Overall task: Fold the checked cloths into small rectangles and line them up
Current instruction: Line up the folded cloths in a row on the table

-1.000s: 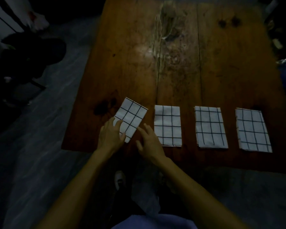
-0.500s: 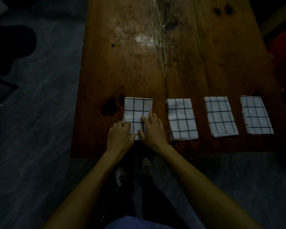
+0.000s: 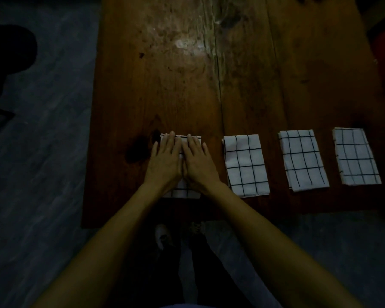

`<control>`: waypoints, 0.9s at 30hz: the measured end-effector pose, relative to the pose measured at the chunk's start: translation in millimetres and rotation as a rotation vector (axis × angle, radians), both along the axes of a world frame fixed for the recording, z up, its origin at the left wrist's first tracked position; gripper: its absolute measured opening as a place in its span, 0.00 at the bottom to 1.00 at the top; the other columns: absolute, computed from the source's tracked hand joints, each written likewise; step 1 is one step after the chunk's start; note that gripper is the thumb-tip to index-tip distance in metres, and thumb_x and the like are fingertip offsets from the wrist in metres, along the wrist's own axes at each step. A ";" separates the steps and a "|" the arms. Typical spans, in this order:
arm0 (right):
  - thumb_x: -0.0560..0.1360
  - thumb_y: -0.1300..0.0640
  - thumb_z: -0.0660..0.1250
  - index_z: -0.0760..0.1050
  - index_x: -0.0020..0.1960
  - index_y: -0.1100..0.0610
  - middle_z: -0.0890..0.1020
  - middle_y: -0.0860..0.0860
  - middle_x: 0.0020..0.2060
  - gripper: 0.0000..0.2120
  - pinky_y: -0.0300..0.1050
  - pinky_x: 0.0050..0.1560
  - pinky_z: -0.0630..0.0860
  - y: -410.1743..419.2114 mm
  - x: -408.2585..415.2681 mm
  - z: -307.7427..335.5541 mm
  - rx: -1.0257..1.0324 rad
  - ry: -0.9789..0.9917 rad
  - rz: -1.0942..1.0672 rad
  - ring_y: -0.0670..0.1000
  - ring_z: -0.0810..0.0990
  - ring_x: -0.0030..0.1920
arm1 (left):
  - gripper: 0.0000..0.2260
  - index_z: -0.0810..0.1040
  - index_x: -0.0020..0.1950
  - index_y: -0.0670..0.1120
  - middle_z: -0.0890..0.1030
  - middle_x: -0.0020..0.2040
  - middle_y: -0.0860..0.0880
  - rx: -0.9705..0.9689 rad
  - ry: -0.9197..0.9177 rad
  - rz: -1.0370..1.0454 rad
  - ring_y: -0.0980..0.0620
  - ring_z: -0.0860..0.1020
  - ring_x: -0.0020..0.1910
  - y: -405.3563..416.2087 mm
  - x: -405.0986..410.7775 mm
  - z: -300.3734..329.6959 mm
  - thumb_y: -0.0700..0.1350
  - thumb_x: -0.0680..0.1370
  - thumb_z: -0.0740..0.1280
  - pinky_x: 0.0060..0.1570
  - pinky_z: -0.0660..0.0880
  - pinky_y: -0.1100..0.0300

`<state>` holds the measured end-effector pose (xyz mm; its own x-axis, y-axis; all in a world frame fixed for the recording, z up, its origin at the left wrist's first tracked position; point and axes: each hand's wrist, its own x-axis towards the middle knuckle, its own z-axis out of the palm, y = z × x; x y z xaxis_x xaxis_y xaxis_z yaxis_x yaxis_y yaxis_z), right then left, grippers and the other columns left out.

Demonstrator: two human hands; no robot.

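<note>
Both hands, the left hand (image 3: pixel 165 162) and the right hand (image 3: pixel 199 163), lay flat with fingers spread, gripping nothing, on the leftmost folded cloth (image 3: pixel 182 193) at lower centre, its long axis running away from the person, directly beneath both palms.

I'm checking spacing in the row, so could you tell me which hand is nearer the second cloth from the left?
The right hand is nearer, just left of the second cloth; the left hand lies beyond it, farther left.

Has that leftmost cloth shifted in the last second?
Yes. The leftmost cloth has turned from tilted to square with the neighbouring cloth, now flat under both hands.
</note>
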<state>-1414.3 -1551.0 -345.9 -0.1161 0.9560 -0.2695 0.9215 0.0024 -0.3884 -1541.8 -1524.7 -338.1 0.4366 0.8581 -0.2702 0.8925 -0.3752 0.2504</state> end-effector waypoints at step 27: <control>0.74 0.43 0.33 0.42 0.77 0.59 0.44 0.56 0.77 0.35 0.45 0.74 0.35 -32.6 137.3 -7.5 0.001 -0.084 -0.188 0.52 0.40 0.76 | 0.27 0.41 0.76 0.42 0.41 0.77 0.43 -0.055 -0.025 -0.248 0.49 0.40 0.76 -13.3 142.3 -13.1 0.53 0.82 0.44 0.73 0.38 0.54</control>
<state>-1277.0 -1583.6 -353.4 0.0877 0.9588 -0.2702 0.9349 -0.1729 -0.3099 -1399.5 -1538.0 -351.2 0.6390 0.7082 -0.3002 0.7681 -0.5669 0.2976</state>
